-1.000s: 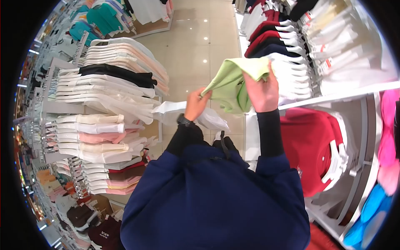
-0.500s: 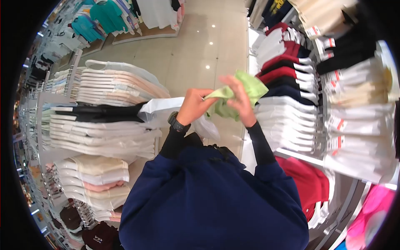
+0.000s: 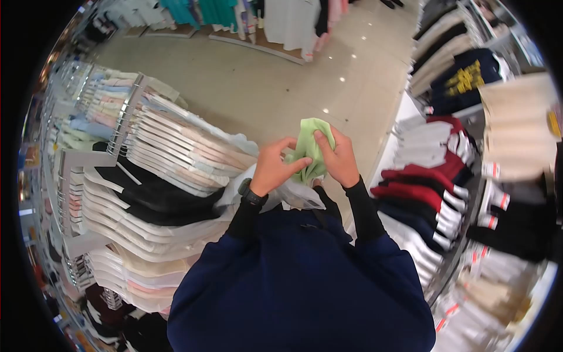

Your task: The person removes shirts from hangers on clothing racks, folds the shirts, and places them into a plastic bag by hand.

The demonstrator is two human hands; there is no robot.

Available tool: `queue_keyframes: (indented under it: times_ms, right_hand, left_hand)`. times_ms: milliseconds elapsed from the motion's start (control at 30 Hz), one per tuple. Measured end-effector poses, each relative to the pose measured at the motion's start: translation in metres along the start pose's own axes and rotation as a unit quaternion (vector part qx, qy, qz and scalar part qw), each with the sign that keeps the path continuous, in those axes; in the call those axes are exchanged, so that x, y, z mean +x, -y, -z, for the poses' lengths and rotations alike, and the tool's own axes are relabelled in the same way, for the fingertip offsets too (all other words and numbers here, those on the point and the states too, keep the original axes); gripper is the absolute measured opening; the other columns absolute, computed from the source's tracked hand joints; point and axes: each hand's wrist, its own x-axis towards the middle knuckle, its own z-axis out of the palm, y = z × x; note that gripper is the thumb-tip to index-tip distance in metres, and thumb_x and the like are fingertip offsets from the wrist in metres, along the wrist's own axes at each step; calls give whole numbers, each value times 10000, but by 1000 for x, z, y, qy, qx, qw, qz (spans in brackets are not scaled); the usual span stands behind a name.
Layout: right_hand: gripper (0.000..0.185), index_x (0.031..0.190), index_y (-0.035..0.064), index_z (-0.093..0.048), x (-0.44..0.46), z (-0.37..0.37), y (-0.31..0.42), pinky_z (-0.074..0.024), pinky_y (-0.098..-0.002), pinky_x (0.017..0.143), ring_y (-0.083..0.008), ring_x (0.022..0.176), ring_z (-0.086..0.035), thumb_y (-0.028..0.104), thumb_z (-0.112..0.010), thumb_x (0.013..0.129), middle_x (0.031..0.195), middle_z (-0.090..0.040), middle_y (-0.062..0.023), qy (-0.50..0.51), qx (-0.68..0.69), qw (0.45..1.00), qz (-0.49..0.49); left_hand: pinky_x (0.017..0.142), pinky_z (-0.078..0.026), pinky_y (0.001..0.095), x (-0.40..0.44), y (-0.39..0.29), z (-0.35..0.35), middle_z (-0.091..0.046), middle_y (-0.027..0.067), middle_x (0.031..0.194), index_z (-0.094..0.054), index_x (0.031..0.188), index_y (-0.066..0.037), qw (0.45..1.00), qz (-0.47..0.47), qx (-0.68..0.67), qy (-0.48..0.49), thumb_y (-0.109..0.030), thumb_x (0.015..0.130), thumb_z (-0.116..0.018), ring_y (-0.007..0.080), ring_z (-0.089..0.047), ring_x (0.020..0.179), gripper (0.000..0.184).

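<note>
A light green cloth [image 3: 311,146], bunched into a small bundle, is between my two hands in front of my chest. My left hand [image 3: 274,167], with a dark watch at the wrist, pinches the cloth's lower left part between thumb and fingers. On the other side, my right hand [image 3: 340,158] grips its right edge, thumb pressed on the front. A crumpled translucent white plastic sheet [image 3: 296,195] hangs below the cloth, near my left wrist; what holds it is hidden.
Hangered pale garments [image 3: 170,152] and a black one [image 3: 161,196] fill the left rack. Dark red and navy garments [image 3: 419,190] hang at right, beside beige ones [image 3: 516,129]. A tiled floor [image 3: 264,76] runs ahead, with more clothes [image 3: 290,23] beyond.
The view has turned left. Both hands have come closer together, and the green cloth, spread wider before, is now bunched smaller. The right hand, open and blurred earlier, has closed on it.
</note>
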Motion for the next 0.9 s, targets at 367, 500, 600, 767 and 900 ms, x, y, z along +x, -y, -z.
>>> queue_keyframes:
  times_ms: [367,500,600,767,900]
  right_hand:
    - [315,1109,-17,-626,224,46,-19,-446,-230,688,-57,750,-529,270,-535,1017,842,-612,13,46,206,976,-47]
    - [310,1142,-17,-609,305,70,-44,-452,-231,758,-68,840,-551,257,-529,1021,938,-629,-3,84,200,975,-50]
    - [288,1146,-21,-601,362,70,-52,-454,-248,825,-88,909,-562,225,-530,1016,1001,-641,-25,113,148,982,0]
    - [235,1107,-14,-606,443,40,-89,-442,-231,759,-72,842,-546,186,-550,996,935,-629,1,209,117,971,1]
    - [187,1022,2,-613,494,2,-104,-425,-214,698,-53,776,-522,182,-583,980,857,-612,17,304,62,951,-4]
  left_hand:
    - [607,-477,336,121,155,-46,-664,142,737,-692,997,-18,982,62,-18,-176,-169,901,-652,182,-649,674,182]
    - [720,-494,259,144,127,2,-685,29,886,-683,1047,3,923,169,-204,-279,-158,942,-626,87,-623,812,201]
    - [767,-509,257,165,93,40,-688,35,968,-648,1109,14,882,128,-335,-306,-188,960,-602,103,-643,859,255]
    - [784,-531,253,194,88,76,-681,56,1056,-580,1204,21,830,87,-453,-314,-269,994,-558,119,-665,907,359]
    - [726,-519,228,237,90,112,-675,31,1017,-600,1173,-2,819,175,-380,-394,-332,1008,-540,84,-652,863,373]
